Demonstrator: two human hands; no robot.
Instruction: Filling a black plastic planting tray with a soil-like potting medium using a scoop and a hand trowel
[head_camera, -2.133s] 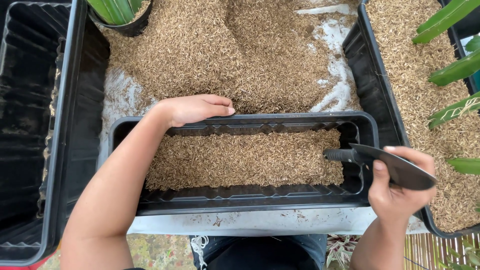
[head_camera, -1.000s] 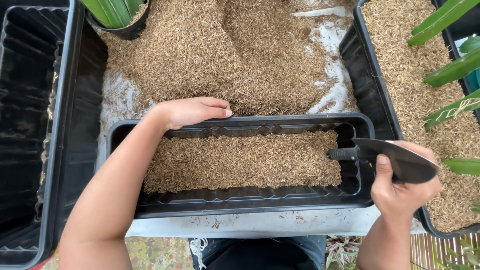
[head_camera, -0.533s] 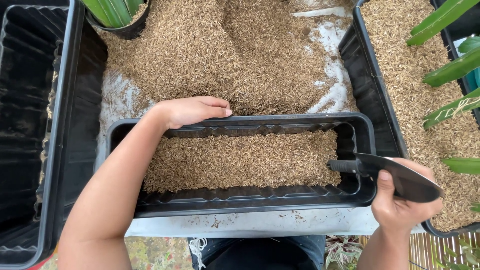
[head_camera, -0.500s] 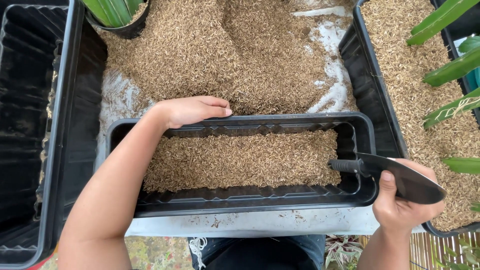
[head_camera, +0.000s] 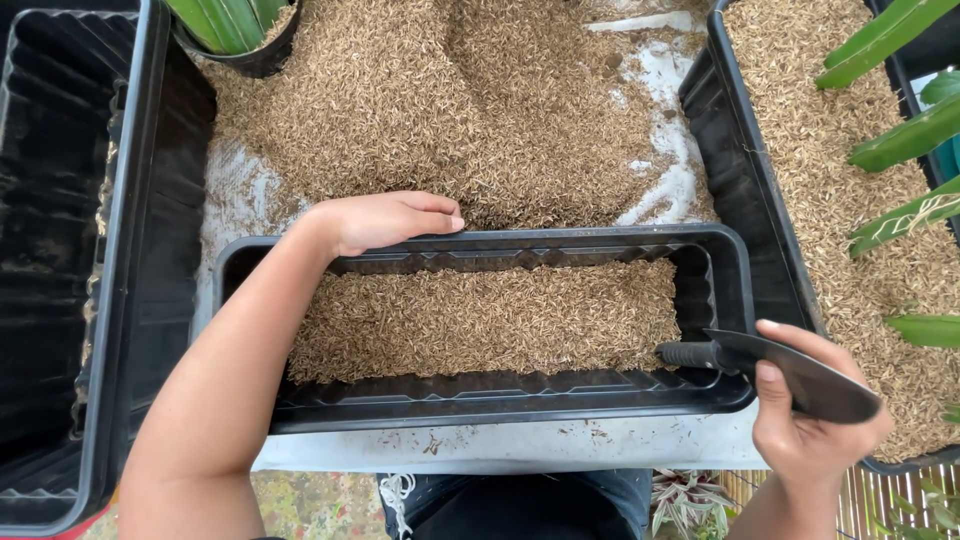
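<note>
At the far left stands 1 empty black tub (head_camera: 70, 250), its ribbed inside bare and dark. Just above it, at the top edge, sits a round black pot (head_camera: 250, 55) with green leaves. Your left hand (head_camera: 385, 220) lies palm down on the far rim of the black planter trough (head_camera: 500, 410) in front of you, fingers stretched flat and together, closed on nothing, the fingertips reaching the loose husk pile (head_camera: 450, 110) heaped on the pale sheet (head_camera: 240, 195) behind the trough. The trough runs crosswise under your arms and holds a level bed of the same brown husks, which stops short of its right end wall. There your right hand (head_camera: 810, 430) grips a black hand trowel (head_camera: 790, 370) by the blade: thumb pressed on the upper face, fingers curled under it. The trowel's ribbed handle points left, over the trough's right end and just above the husks. Beyond your right hand, a second black trough (head_camera: 740, 170) is filled with husks, and long green leaves (head_camera: 905, 135) lean over it from the right edge.
</note>
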